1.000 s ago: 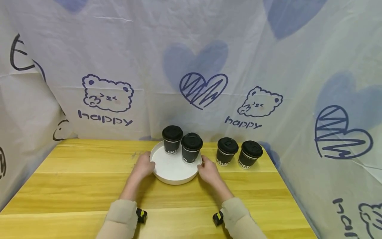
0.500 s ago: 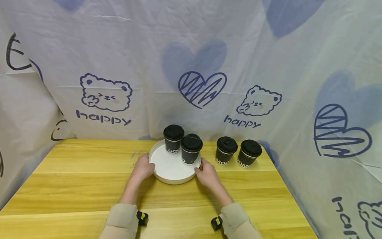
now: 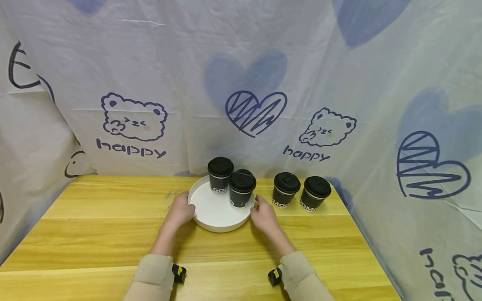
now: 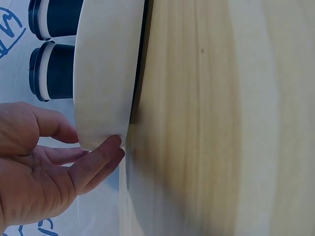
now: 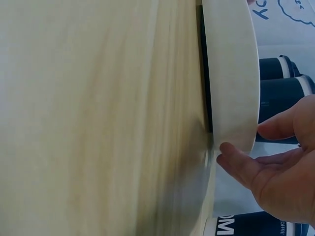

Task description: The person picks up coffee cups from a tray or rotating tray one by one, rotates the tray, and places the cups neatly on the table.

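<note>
A round white tray [image 3: 211,214] is at the far middle of the table, with two lidded black paper coffee cups standing on it. One cup [image 3: 219,182] is at the tray's back; the other cup [image 3: 239,197] is nearer its right rim. My left hand [image 3: 181,210] holds the tray's left side, thumb at the rim and fingertips low on the outer wall [image 4: 106,73]. On the opposite side my right hand [image 3: 264,215] grips it likewise, its thumb beside the nearer cup in the right wrist view. A dark strip [image 5: 205,73] shows under the tray's wall.
Two more lidded black coffee cups stand side by side on the table right of the tray, one cup [image 3: 283,196] left of the other [image 3: 312,200]. The wooden table [image 3: 113,234] ends at a hanging printed cloth [image 3: 180,75] behind and to the right.
The rear cup on the tray has shifted slightly to the right in the head view. My right hand has adjusted its hold on the rim. The two cups on the table stay put.
</note>
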Demonstrator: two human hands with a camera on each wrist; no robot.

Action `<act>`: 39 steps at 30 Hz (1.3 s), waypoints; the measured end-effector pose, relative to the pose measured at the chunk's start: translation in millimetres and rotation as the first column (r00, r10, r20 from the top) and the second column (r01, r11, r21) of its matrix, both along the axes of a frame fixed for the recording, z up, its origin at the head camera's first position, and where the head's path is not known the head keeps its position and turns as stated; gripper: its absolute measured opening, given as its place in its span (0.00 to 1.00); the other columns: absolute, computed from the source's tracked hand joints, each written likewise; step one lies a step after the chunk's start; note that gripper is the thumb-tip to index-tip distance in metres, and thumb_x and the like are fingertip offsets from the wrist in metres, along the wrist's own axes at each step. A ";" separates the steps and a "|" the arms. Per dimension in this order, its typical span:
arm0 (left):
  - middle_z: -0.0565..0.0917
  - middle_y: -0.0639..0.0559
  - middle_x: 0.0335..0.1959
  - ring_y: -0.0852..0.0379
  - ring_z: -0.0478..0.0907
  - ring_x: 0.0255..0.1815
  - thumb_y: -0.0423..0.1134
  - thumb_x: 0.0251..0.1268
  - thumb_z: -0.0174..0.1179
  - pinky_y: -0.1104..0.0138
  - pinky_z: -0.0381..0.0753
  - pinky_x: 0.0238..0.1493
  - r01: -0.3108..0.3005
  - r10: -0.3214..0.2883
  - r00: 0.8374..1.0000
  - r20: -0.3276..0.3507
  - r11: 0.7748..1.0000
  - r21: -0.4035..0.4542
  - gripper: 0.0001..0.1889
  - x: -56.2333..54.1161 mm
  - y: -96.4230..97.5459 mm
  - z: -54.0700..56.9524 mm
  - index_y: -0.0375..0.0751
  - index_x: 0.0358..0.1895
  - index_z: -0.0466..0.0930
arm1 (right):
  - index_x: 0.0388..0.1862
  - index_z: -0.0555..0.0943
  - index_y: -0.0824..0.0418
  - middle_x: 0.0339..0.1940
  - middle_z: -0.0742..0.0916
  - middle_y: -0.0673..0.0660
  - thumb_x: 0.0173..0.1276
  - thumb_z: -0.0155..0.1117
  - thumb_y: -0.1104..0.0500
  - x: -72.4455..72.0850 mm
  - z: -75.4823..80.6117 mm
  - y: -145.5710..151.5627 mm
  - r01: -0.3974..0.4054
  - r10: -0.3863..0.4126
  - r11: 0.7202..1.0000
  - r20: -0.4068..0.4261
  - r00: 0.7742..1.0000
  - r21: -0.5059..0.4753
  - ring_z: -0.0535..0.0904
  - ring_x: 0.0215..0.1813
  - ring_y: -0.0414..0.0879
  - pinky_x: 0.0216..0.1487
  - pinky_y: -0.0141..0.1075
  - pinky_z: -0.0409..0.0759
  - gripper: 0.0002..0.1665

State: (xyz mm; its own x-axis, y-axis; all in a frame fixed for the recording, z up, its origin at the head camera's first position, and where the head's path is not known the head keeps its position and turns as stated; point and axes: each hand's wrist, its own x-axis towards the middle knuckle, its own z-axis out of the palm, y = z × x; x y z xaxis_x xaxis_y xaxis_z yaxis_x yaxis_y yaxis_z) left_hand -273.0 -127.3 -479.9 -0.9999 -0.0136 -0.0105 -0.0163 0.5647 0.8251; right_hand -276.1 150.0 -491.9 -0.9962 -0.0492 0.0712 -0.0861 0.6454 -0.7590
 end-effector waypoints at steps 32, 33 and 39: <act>0.79 0.21 0.57 0.32 0.78 0.57 0.26 0.59 0.54 0.43 0.78 0.63 0.017 -0.016 1.000 0.012 0.996 -0.091 0.29 -6.7 -7.0 -0.2 0.14 0.65 0.68 | 0.73 0.70 0.74 0.66 0.81 0.72 0.74 0.61 0.61 6.8 5.8 -1.6 -0.044 0.044 0.999 0.033 0.999 0.020 0.79 0.66 0.63 0.66 0.54 0.78 0.33; 0.80 0.21 0.56 0.32 0.79 0.56 0.26 0.58 0.54 0.43 0.78 0.62 0.022 -0.021 1.000 0.011 0.995 -0.094 0.29 -6.8 -7.4 0.2 0.14 0.65 0.69 | 0.73 0.70 0.74 0.65 0.82 0.72 0.73 0.62 0.61 7.9 6.0 -1.6 -0.048 0.047 0.999 0.031 0.998 0.019 0.80 0.65 0.63 0.66 0.53 0.79 0.33; 0.80 0.22 0.57 0.33 0.79 0.56 0.28 0.60 0.58 0.42 0.78 0.63 0.047 -0.043 0.999 0.029 0.986 -0.160 0.29 -8.2 -8.7 2.8 0.15 0.64 0.69 | 0.74 0.70 0.73 0.66 0.81 0.73 0.72 0.65 0.58 14.9 6.8 1.4 -0.049 0.049 0.999 0.033 0.998 0.002 0.80 0.65 0.64 0.66 0.54 0.79 0.35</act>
